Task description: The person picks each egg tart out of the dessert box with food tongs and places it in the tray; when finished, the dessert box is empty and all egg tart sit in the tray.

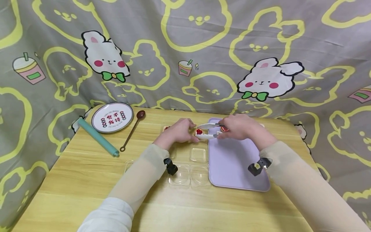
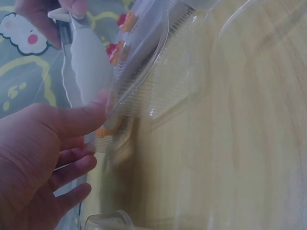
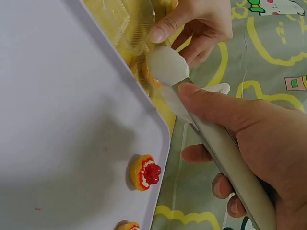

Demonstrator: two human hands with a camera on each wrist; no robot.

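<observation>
My right hand (image 1: 236, 126) grips the handle of white-tipped tongs (image 3: 225, 158). The tongs' tips stand on either side of a small tart (image 1: 199, 131) topped with red berries. That tart sits low by a clear plastic box (image 2: 168, 81), partly hidden behind the tongs in the wrist views. With thumb and fingers, my left hand (image 2: 43, 153) holds the box's edge close to the tong tips. Another berry tart (image 3: 145, 172) rests on the lilac tray (image 1: 237, 167) beneath my right hand, and part of one more tart (image 3: 128, 225) shows there.
Clear plastic boxes (image 1: 179, 175) stand on the wooden table (image 1: 185, 209) left of the tray. Farther left lie a brown spoon (image 1: 133, 129), a printed plate (image 1: 112, 117) and a teal roll (image 1: 98, 137). A patterned curtain (image 1: 185, 87) hangs behind.
</observation>
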